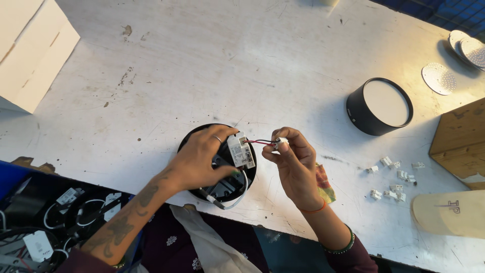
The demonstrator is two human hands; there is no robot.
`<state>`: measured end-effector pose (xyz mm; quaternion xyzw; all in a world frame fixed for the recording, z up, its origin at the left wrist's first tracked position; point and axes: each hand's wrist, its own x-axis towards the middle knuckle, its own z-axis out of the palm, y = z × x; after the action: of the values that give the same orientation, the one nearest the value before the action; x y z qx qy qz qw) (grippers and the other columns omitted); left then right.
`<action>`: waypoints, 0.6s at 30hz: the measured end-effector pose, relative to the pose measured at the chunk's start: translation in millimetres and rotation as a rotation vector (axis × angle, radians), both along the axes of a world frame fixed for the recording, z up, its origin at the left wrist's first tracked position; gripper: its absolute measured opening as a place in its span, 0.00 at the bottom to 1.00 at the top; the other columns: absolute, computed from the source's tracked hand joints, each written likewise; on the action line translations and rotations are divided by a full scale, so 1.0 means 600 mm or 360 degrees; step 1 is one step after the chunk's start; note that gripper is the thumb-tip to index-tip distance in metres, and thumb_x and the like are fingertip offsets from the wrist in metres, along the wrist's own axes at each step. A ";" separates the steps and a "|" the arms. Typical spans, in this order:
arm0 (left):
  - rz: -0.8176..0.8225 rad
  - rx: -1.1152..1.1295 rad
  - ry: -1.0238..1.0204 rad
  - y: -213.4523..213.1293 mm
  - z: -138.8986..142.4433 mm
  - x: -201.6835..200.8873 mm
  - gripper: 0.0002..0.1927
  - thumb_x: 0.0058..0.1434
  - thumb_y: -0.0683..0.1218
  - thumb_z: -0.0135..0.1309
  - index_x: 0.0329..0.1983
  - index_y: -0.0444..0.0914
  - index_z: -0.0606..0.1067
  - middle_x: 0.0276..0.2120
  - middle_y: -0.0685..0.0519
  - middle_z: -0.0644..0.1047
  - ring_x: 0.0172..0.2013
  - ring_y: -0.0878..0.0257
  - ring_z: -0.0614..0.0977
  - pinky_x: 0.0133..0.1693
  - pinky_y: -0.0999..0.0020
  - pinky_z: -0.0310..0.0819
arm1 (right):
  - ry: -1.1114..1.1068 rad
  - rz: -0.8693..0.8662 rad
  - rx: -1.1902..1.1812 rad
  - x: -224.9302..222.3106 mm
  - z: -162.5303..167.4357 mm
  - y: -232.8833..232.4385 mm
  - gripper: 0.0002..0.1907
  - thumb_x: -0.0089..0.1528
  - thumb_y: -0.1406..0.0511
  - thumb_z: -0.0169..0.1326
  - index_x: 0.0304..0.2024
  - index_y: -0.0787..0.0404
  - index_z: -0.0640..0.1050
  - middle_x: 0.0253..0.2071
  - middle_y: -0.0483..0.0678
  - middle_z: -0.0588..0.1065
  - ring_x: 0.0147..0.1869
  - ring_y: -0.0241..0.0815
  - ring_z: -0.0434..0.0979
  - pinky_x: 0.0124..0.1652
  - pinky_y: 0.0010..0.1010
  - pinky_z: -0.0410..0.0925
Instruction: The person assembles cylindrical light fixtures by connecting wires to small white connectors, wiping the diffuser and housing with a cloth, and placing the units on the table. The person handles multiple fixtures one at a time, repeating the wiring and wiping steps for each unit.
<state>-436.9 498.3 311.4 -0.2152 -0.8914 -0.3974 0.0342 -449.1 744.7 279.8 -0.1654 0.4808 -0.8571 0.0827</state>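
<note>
A round black lamp housing (222, 188) lies open side up near the table's front edge. My left hand (199, 161) rests over it and holds a small white driver box (239, 151) at its rim. Red and black wires (258, 142) run from that box to a small white connector (281, 141), pinched between the fingers of my right hand (293, 164). A white cable (233, 203) loops out of the housing at the front.
A finished black round lamp with a white face (380, 106) stands to the right. Several white connectors (394, 177) lie loose nearby. A wooden board (461, 139), round perforated discs (438, 78), a white box (33, 50) and a bin of black housings (45, 222) surround the work.
</note>
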 end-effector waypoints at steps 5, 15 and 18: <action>-0.0051 0.0404 -0.0447 0.017 0.022 0.031 0.41 0.58 0.49 0.65 0.74 0.42 0.61 0.52 0.43 0.78 0.49 0.50 0.79 0.49 0.53 0.73 | 0.0264 0.0280 -0.0098 0.036 0.062 -0.014 0.09 0.73 0.70 0.50 0.54 0.69 0.73 0.52 0.52 0.71 0.52 0.41 0.82 0.53 0.34 0.79; 0.0341 0.0310 -0.0359 -0.046 0.003 0.109 0.17 0.61 0.50 0.59 0.50 0.39 0.81 0.35 0.50 0.82 0.29 0.62 0.85 0.27 0.68 0.79 | 0.0528 -0.0078 0.0686 0.071 0.066 -0.061 0.06 0.68 0.75 0.53 0.47 0.71 0.78 0.49 0.54 0.74 0.52 0.43 0.82 0.54 0.34 0.81; 0.0402 0.0224 -0.0510 -0.064 -0.010 0.114 0.18 0.60 0.52 0.58 0.49 0.40 0.82 0.34 0.51 0.83 0.27 0.60 0.85 0.28 0.65 0.78 | 0.0582 -0.0082 0.0784 0.085 0.054 -0.069 0.08 0.67 0.75 0.54 0.49 0.71 0.78 0.51 0.53 0.74 0.54 0.43 0.82 0.55 0.34 0.80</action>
<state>-368.3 460.0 305.6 -0.0330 -0.8753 -0.4804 -0.0434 -398.4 703.4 312.2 -0.2796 0.6851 -0.6726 0.0107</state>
